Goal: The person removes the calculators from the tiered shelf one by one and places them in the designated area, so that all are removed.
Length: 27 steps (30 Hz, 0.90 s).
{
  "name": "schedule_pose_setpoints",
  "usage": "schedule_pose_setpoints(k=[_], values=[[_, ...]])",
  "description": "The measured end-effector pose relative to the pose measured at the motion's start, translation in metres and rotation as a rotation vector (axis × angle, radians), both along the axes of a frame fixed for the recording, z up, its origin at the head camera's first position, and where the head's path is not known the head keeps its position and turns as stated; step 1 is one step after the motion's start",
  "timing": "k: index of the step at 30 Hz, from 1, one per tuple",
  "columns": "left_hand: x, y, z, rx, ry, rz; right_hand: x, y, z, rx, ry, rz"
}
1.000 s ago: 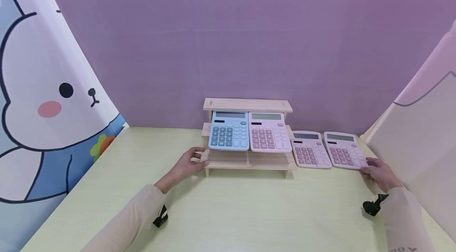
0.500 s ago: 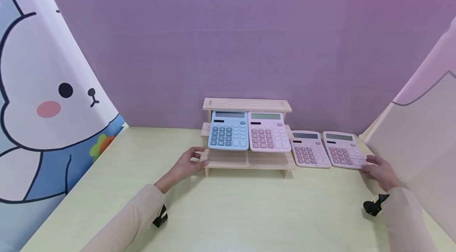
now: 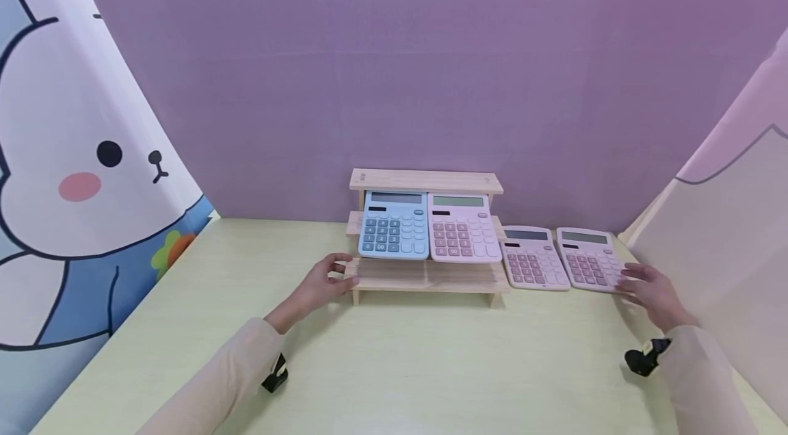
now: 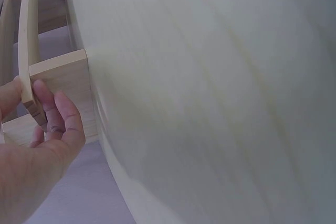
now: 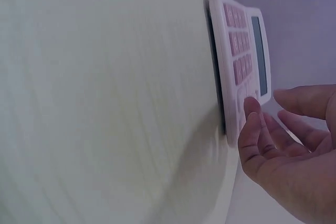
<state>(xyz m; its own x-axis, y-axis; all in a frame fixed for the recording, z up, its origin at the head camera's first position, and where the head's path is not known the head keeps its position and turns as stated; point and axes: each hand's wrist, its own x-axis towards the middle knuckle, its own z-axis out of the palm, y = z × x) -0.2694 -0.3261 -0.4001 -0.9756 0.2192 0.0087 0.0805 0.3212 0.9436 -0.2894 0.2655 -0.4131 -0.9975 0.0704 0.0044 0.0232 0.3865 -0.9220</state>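
Note:
A small tiered wooden stand (image 3: 426, 180) sits at the back middle of the table. My left hand (image 3: 319, 284) holds the left end of its lowest board (image 4: 29, 40), thumb on one face and fingertips at the other. Side by side on the stand lean a blue calculator (image 3: 394, 233) and a pink calculator (image 3: 465, 235). Two more pink calculators lie to its right: a nearer-to-stand calculator (image 3: 534, 262) and an outer calculator (image 3: 586, 262). At the outer one's right edge is my right hand (image 3: 655, 295), fingers loosely bent, overlapping its corner in the right wrist view.
A purple cloth backdrop (image 3: 418, 66) rises behind the pale table (image 3: 431, 360). On the left hangs a cartoon-printed cloth (image 3: 55, 216); a light panel (image 3: 739, 236) closes the right side, close to my right hand. Black wrist-worn devices show near both sleeves.
My right hand has shifted slightly up and left along the outer pink calculator's right edge, fingers more spread. The left hand keeps its hold on the stand.

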Motion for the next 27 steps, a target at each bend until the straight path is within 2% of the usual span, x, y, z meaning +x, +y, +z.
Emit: schedule_pose_setpoints(k=[5,8,15,27], values=[[-0.008,-0.003,-0.013,-0.009,0.014,0.004,-0.001,-0.009,-0.001,0.059,0.024,0.017],[-0.009,-0.003,-0.014,-0.008,-0.004,0.016,0.000,-0.014,-0.003,0.073,0.042,0.013],[-0.011,-0.004,-0.015,-0.005,-0.002,0.013,0.001,-0.029,-0.004,0.029,0.076,0.036],[-0.012,-0.002,-0.016,-0.021,-0.007,0.028,0.001,-0.053,-0.002,0.035,0.077,0.077]])
